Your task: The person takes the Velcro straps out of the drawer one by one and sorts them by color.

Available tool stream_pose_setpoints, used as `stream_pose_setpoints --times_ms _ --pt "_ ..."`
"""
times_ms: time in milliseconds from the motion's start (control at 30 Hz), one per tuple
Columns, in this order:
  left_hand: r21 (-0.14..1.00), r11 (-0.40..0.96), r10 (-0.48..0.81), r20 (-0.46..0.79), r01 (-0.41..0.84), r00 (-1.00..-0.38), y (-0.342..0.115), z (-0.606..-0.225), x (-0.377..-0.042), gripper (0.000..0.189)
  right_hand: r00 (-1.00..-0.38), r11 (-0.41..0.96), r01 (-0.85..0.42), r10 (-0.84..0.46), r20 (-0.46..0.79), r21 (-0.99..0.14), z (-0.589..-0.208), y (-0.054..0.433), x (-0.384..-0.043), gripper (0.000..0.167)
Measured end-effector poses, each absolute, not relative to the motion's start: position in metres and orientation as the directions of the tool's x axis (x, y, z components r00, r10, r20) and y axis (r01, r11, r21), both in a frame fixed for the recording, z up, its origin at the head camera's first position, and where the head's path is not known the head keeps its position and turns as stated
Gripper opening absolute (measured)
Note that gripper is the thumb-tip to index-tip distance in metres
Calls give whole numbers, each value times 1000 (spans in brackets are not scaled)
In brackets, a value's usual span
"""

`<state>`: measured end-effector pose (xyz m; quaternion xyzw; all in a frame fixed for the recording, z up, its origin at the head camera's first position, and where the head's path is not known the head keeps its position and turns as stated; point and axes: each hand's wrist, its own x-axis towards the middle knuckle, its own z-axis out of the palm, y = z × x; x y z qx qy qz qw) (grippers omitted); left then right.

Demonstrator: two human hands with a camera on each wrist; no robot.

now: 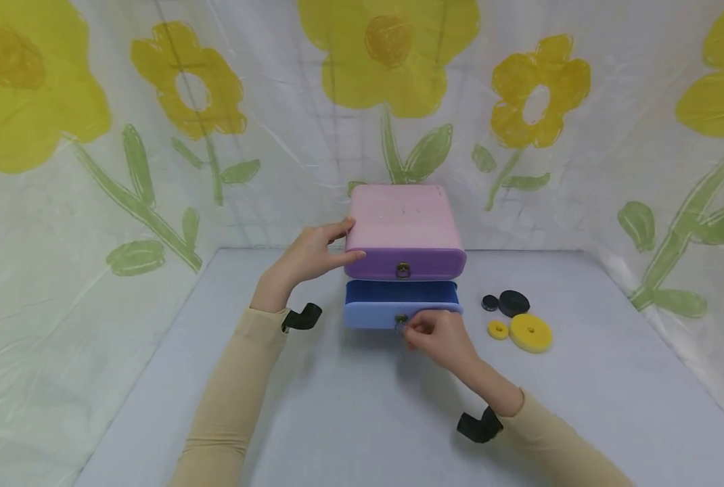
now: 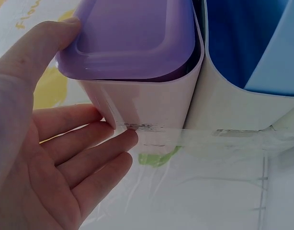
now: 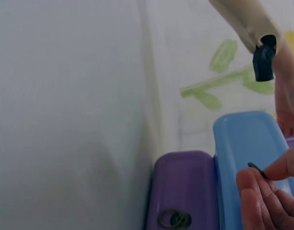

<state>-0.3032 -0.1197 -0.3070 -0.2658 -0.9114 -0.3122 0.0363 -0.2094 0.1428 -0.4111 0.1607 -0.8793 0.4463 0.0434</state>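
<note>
A small drawer cabinet (image 1: 401, 216) with a pink top stands at the back of the table. Its upper drawer has a purple front (image 1: 371, 265) and is pushed in. Below it, the blue drawer (image 1: 368, 316) is pulled partway out, its visible inside bare. My left hand (image 1: 304, 257) rests on the cabinet's left side, thumb on the purple front's edge, fingers fairly straight along the pink wall. With thumb and forefinger, my right hand (image 1: 442, 336) pinches the blue drawer's ring pull (image 3: 255, 167). Another purple drawer (image 3: 187, 179) with a ring pull shows under the blue one.
Right of the cabinet lie a small black disc (image 1: 490, 302), a larger black disc (image 1: 513, 303), a small yellow disc (image 1: 498, 330) with a hole and a larger yellow disc (image 1: 530, 333). A flower-printed curtain (image 1: 289, 169) hangs behind and beside the table (image 1: 337, 419).
</note>
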Motion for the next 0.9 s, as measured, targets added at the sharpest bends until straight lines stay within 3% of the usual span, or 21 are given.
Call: stream_pose_setpoints --times_ms 900 --pt "542 670 461 232 508 -856 -120 -308 -303 82 -963 505 -263 -189 192 -822 -410 137 -249 8"
